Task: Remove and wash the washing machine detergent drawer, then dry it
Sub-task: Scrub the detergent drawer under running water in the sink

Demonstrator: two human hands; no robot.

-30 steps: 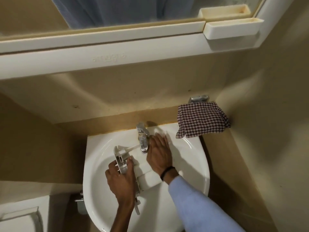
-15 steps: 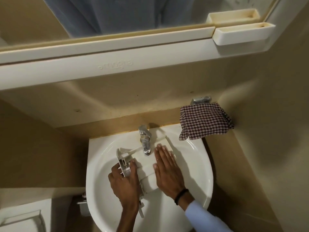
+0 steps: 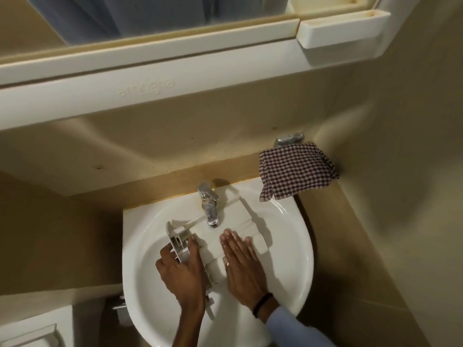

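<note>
The white detergent drawer (image 3: pixel 238 219) lies across the white sink (image 3: pixel 290 269), its far end under the chrome tap (image 3: pixel 209 204). My left hand (image 3: pixel 183 274) grips the drawer's front panel at the left, thumb over its top edge. My right hand (image 3: pixel 240 261) lies flat on the drawer's upper side with straight, wet fingers pointing towards the tap. A checked cloth (image 3: pixel 295 171) hangs over the sink's back right corner.
A chrome holder (image 3: pixel 289 139) sticks out of the wall just above the cloth. A white shelf (image 3: pixel 340 28) and mirror frame jut out overhead. Beige walls close in on both sides. A white fixture (image 3: pixel 30 331) sits at the lower left.
My right hand has slid from beside the tap back along the drawer's top towards me. My left hand keeps its grip on the front panel. The view has tilted a little.
</note>
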